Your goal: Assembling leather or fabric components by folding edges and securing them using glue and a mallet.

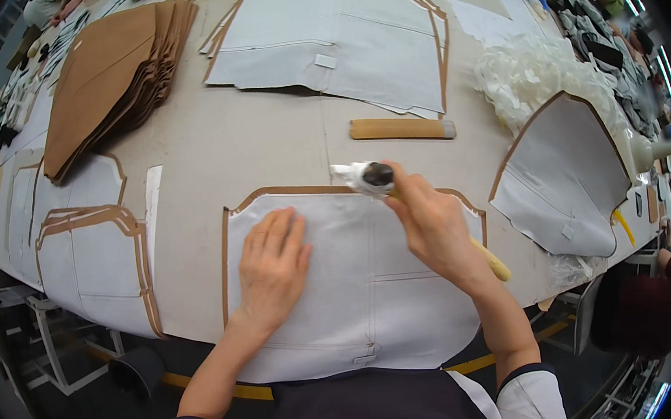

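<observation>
From where I stand, over the worker's head, one white panel with brown edging (324, 292) lies at the middle of the counter's (192, 249) near edge and droops over it, close to the body, likely for easy reach. The left hand (273, 261) is open and flat on it, seemingly to steady the cloth; the right hand (434, 228) is closed round one hammer with a pale wooden handle and white-wrapped head (373, 175), its head above the far edging. Just beyond lies one tan bar with a grey end (401, 130), within reach. Toward the far edge sits one stack of white brown-edged panels (325, 31), roughly squared, perhaps for order; at the far left corner, one thick pile of brown panels (105, 78). Their layers overlap too much to count, as do the white panels by the left edge (100, 263). One pointed grey-white panel (566, 181) lies alone toward the right edge, beside one heap of crumpled whitish film (534, 78).
</observation>
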Available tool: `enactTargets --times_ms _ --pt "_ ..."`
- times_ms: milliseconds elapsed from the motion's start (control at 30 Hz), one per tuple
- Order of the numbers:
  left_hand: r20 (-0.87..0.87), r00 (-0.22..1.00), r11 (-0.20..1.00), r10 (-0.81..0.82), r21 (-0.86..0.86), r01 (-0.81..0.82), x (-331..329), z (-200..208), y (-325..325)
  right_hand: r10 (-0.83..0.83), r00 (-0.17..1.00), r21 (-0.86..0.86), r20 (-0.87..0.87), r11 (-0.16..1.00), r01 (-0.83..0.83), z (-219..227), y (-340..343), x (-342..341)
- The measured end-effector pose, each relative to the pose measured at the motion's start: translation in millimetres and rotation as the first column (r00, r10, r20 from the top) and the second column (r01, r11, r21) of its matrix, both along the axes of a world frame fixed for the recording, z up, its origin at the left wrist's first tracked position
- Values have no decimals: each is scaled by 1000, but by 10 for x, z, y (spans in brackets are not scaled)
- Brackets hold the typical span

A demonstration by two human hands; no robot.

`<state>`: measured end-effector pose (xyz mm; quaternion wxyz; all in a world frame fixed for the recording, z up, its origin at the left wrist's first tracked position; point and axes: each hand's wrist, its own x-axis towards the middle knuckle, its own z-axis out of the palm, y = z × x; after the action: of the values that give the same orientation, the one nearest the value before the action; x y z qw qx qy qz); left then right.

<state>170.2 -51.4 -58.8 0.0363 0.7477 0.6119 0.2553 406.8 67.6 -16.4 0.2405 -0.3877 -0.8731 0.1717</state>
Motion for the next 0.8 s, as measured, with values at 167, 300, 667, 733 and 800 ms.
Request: enactTargets --times_ms 167,300,667,733,800 --pt "-43 983 984 177 30 -176 -268 -67 -76 212 977 -34 15 977 -211 -173 155 -877" --pt "-40 982 983 185 14 -185 -259 -99 -72 273 962 14 32 962 -273 -176 148 -1152" --pt "-35 981 982 190 30 -189 -285 -90 -89 282 959 4 -34 959 -282 -109 130 -1293" --pt "-27 983 983 183 37 -182 -303 -104 -73 306 948 -26 84 952 -305 -188 135 -1287" --pt "-25 982 982 187 37 -186 -305 -123 -98 326 937 -37 126 945 -324 -126 191 -1316"
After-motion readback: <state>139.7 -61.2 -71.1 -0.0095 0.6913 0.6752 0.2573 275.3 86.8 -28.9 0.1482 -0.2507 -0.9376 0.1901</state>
